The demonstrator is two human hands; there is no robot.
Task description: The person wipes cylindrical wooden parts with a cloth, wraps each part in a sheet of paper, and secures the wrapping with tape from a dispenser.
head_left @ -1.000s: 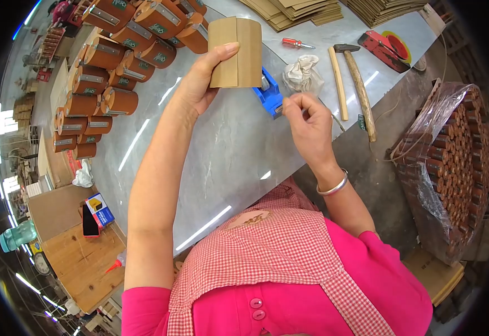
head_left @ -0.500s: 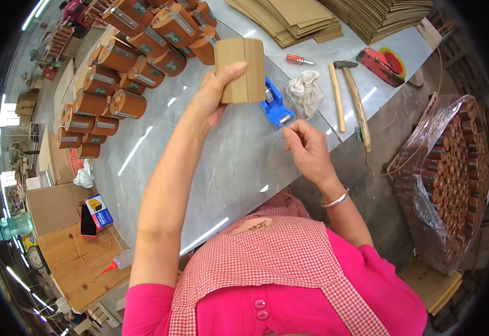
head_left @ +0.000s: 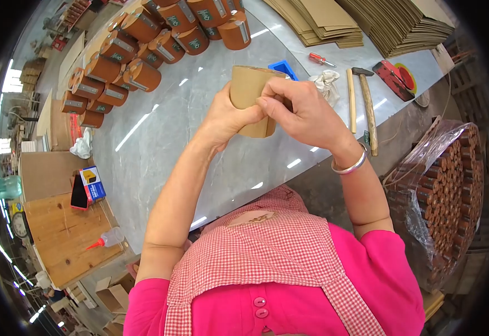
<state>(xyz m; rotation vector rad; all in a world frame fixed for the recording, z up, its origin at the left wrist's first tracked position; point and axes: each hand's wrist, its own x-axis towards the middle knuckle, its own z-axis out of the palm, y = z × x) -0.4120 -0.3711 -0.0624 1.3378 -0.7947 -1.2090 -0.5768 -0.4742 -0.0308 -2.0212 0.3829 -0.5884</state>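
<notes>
A brown cardboard sleeve (head_left: 248, 85), rolled into a cylinder, is upright above the table. My left hand (head_left: 225, 119) is wrapped around its left side, thumb across the front. My right hand (head_left: 306, 112) pinches its thumb and forefinger together against the sleeve's front; whatever lies between them is too small to make out. Behind the sleeve and partly hidden by it is a blue tape dispenser (head_left: 284, 69). A crumpled white cloth (head_left: 328, 87) lies beyond my right hand.
Several brown cylinders with metal strips (head_left: 194, 39) are stacked at the back left. Flat cardboard sheets (head_left: 317, 25) lie at the back. To the right are a screwdriver (head_left: 321, 60), a wooden stick (head_left: 352, 101), a hammer (head_left: 367, 106) and a red tool (head_left: 393, 81). A wrapped bundle (head_left: 440, 190) stands beyond the edge.
My right hand has moved from the tape dispenser up to the front of the cardboard sleeve. My left hand has brought the sleeve lower and closer, turning it. The view has shifted slightly.
</notes>
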